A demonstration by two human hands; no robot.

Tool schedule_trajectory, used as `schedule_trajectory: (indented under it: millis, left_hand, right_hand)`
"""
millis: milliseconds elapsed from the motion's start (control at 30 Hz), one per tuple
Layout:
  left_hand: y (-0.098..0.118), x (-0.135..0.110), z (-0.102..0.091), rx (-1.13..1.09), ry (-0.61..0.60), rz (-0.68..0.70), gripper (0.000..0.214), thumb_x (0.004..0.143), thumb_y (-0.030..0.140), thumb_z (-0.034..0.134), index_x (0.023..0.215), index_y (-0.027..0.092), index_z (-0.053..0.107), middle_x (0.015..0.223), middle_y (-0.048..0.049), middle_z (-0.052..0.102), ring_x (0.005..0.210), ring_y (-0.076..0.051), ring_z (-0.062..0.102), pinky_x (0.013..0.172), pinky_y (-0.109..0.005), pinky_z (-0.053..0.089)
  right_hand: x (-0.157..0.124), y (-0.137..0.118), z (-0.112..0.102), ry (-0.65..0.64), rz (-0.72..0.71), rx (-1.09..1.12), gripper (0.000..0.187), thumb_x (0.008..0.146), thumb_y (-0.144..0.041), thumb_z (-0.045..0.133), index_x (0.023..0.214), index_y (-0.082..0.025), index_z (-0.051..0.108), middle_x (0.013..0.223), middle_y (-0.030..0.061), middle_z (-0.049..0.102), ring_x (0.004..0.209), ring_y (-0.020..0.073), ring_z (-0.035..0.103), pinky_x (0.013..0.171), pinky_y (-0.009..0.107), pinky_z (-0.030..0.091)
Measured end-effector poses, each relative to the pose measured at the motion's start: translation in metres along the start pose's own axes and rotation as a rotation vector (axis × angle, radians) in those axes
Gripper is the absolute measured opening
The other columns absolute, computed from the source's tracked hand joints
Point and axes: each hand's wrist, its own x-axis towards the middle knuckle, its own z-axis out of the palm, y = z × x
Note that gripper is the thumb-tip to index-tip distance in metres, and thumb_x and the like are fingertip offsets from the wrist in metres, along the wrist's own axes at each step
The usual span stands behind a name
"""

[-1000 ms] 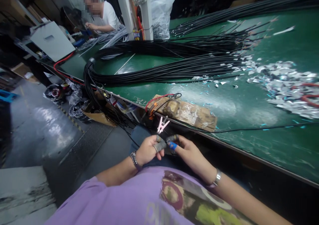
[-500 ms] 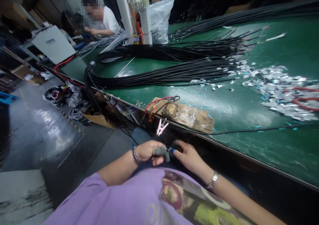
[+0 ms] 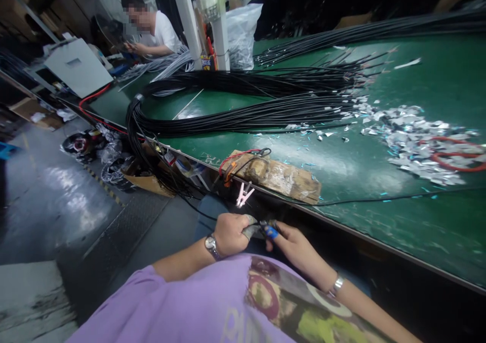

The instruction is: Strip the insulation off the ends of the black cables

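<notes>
My left hand (image 3: 230, 233) and my right hand (image 3: 290, 241) meet in my lap, just below the edge of the green table (image 3: 417, 201). Both are closed in a pinch, with grey and blue finger covers on the fingertips. Between them runs a thin black cable (image 3: 261, 224), held by both hands. A pink clip (image 3: 243, 195) hangs from the table edge right above my hands. A taped wooden block (image 3: 281, 176) with red and black wires sits on the table edge.
Long bundles of black cables (image 3: 246, 115) lie across the table and hang over its left end. Foil scraps (image 3: 410, 135) and a red loop (image 3: 455, 155) lie at the right. A person in a white shirt (image 3: 159, 29) works at the far end. A white post (image 3: 220, 24) stands behind.
My left hand has turned so the wristwatch faces up, and both hands have shifted slightly within my lap. The pinch on the cable stays closed.
</notes>
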Motion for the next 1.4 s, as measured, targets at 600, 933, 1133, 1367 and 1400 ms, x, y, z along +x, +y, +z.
schedule_trajectory:
  millis: [600, 933, 1133, 1367, 1400]
  left_hand:
    - [-0.018, 0.033, -0.026, -0.663, -0.997, -0.101, 0.027, 0.091, 0.031, 0.043, 0.076, 0.015, 0.059, 0.068, -0.0023, 0.068, 0.058, -0.009, 0.061, 0.054, -0.018, 0.040]
    - [0.006, 0.015, -0.021, -0.455, -0.381, -0.198, 0.033, 0.085, 0.025, 0.047, 0.054, 0.015, 0.053, 0.048, 0.0023, 0.052, 0.047, -0.006, 0.046, 0.051, -0.018, 0.034]
    - [0.012, -0.001, -0.012, -0.038, -0.246, -0.055, 0.022, 0.084, 0.026, 0.046, 0.071, 0.018, 0.061, 0.066, -0.0022, 0.065, 0.059, -0.013, 0.056, 0.054, -0.022, 0.034]
    - [0.008, -0.008, -0.005, 0.168, -0.195, 0.071, 0.014, 0.079, 0.024, 0.048, 0.074, 0.018, 0.060, 0.067, -0.0038, 0.065, 0.058, -0.015, 0.058, 0.052, -0.024, 0.035]
    - [0.007, -0.008, -0.005, 0.181, -0.185, 0.088, 0.014, 0.079, 0.024, 0.048, 0.074, 0.018, 0.060, 0.066, -0.0039, 0.065, 0.058, -0.015, 0.057, 0.052, -0.024, 0.035]
  right_hand:
    - [-0.005, -0.014, -0.003, 0.019, -0.305, -0.170, 0.016, 0.082, -0.029, 0.052, 0.070, -0.020, 0.058, 0.067, 0.0020, 0.064, 0.061, 0.0151, 0.055, 0.059, 0.026, 0.045]
    - [-0.005, -0.005, -0.002, 0.158, 0.053, 0.155, 0.018, 0.071, -0.026, 0.049, 0.077, -0.018, 0.064, 0.061, 0.0002, 0.058, 0.047, 0.0110, 0.041, 0.047, 0.026, 0.037]
    - [-0.006, -0.009, 0.004, 0.098, 0.066, 0.207, 0.020, 0.068, -0.035, 0.063, 0.079, -0.018, 0.061, 0.075, 0.0025, 0.065, 0.068, 0.0168, 0.056, 0.064, 0.029, 0.047]
    - [-0.008, -0.017, 0.005, 0.115, 0.051, 0.117, 0.028, 0.067, -0.046, 0.066, 0.073, -0.019, 0.058, 0.066, -0.0006, 0.057, 0.062, 0.0150, 0.049, 0.061, 0.029, 0.044]
    - [-0.009, -0.019, 0.005, 0.122, 0.045, 0.112, 0.030, 0.067, -0.048, 0.066, 0.072, -0.019, 0.058, 0.065, -0.0009, 0.056, 0.061, 0.0145, 0.048, 0.060, 0.028, 0.043]
